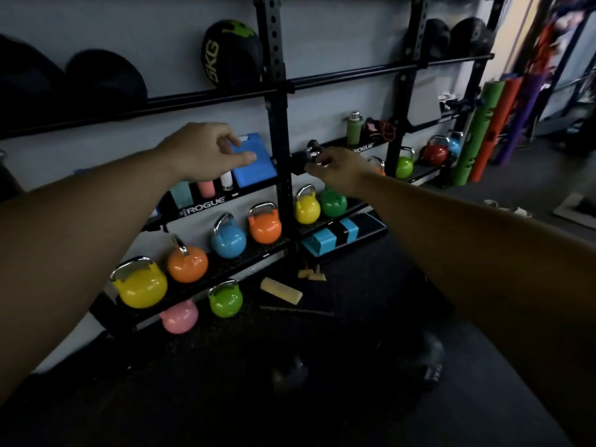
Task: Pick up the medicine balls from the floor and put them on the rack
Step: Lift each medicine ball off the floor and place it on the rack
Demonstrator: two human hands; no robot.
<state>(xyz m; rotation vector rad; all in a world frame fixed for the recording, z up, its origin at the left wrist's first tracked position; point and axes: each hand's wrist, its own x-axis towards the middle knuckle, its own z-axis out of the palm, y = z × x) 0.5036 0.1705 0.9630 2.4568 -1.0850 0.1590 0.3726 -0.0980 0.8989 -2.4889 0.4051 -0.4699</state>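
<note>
A black wall rack [274, 101] holds medicine balls on its top rail. One black ball with green "5KG" lettering [230, 54] sits left of the middle upright. Two dark balls [103, 79] rest further left, and two more [467, 35] at the upper right. My left hand [206, 153] hovers empty with fingers apart in front of a blue pad [254, 166]. My right hand [335, 169] is stretched out, fingers loosely spread, beside a black dumbbell [309, 153] on the middle shelf, holding nothing. Dark rounded shapes [425, 359] lie on the dim floor below; I cannot tell what they are.
Coloured kettlebells [227, 238] line the lower shelf, with a pink one [179, 316] and a green one [225, 300] on the floor. A wooden block [280, 290] lies nearby. Blue-black steps [342, 233] sit at the rack's foot. Green and orange tubes [477, 124] lean at the right.
</note>
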